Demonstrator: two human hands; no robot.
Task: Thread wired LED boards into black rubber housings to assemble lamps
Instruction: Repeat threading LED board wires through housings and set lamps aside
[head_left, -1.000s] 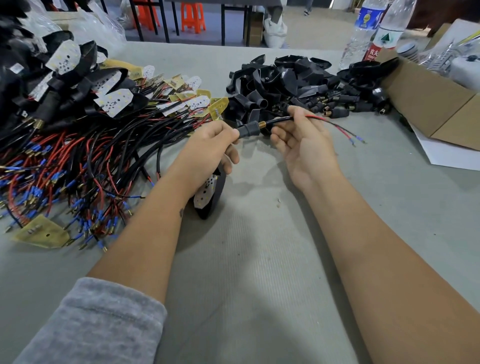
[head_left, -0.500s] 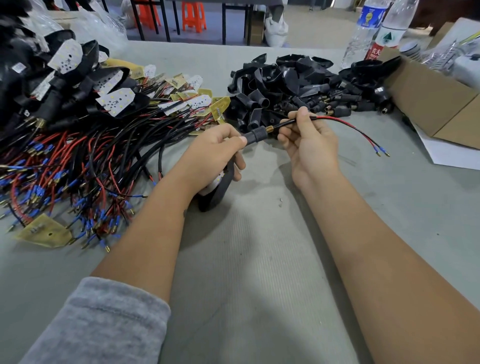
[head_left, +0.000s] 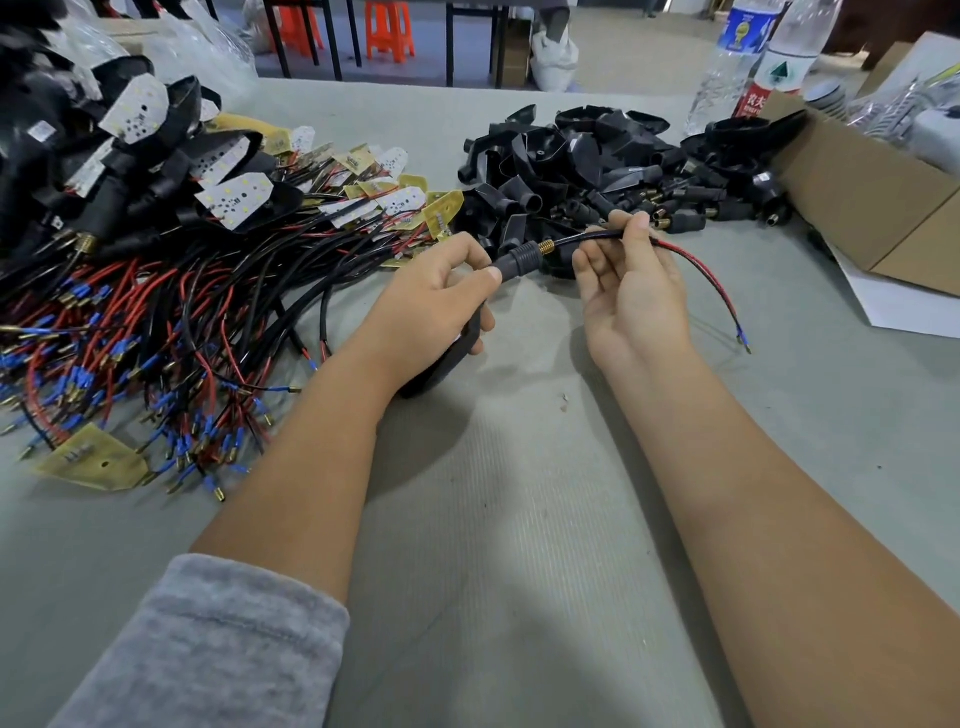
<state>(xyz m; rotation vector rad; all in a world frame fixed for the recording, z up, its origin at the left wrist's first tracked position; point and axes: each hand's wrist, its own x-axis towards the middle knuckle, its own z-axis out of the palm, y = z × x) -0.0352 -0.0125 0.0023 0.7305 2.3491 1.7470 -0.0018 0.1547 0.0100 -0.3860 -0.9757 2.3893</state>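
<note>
Above the table (head_left: 519, 519), between the two piles, the left hand (head_left: 431, 306) gripped a black housing (head_left: 511, 260) by its ribbed neck, fingers curled round it, while the flared body hung below the palm, mostly hidden. The right hand (head_left: 631, 291) pinched the black-sheathed cable (head_left: 597, 238) just past the brass fitting (head_left: 545, 246), thumb against fingertips, the other fingers loosely bent. Beyond that pinch the red and black wires (head_left: 706, 286) curved down to the table, their blue-tipped ends lying free.

The housing looked light and soft, likely to flex under a squeeze, so the stiff neck seemed the best place to hold it. The cable looked limp and thin; it would probably buckle if pushed, so pulling it close to the fitting seemed wiser than tugging the bare ends. The board inside was not visible; it was probably brittle at its solder joints.

One housing and one cable were in hand. The loose housings (head_left: 597, 161) were in a heap behind, too tangled to count. The wired boards (head_left: 395, 200) on the left also numbered dozens. Two bottles (head_left: 737, 57) stood by one box (head_left: 862, 197).
</note>
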